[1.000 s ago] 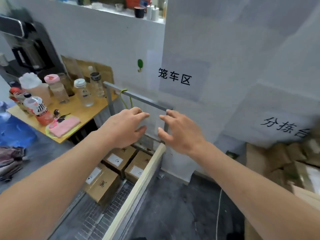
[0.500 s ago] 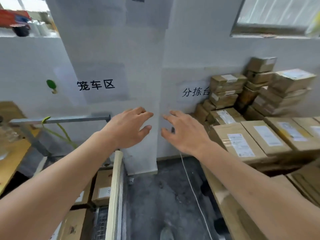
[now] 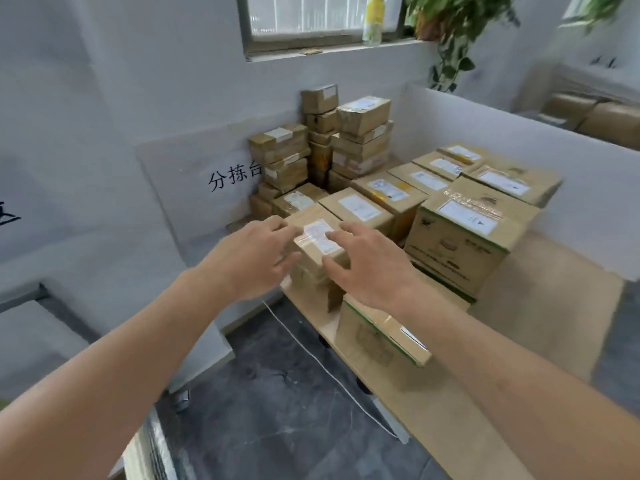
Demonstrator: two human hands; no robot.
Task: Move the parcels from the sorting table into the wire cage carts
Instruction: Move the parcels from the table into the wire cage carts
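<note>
Many brown cardboard parcels with white labels cover the wooden sorting table. At the table's near left corner stands a small taped parcel on top of another box. My left hand is at its left side and my right hand at its right side, both with fingers spread and holding nothing. Whether the fingertips touch the parcel I cannot tell. A corner of the wire cage cart shows at the bottom left.
A tall stack of small parcels leans in the wall corner. A big green-printed box sits right of my hands, a flatter one below my right wrist. A white cable crosses the dark floor. A white partition backs the table.
My view has swung right from the cage cart to the sorting table. Both empty hands have moved with it and now flank the small parcel at the table's corner.
</note>
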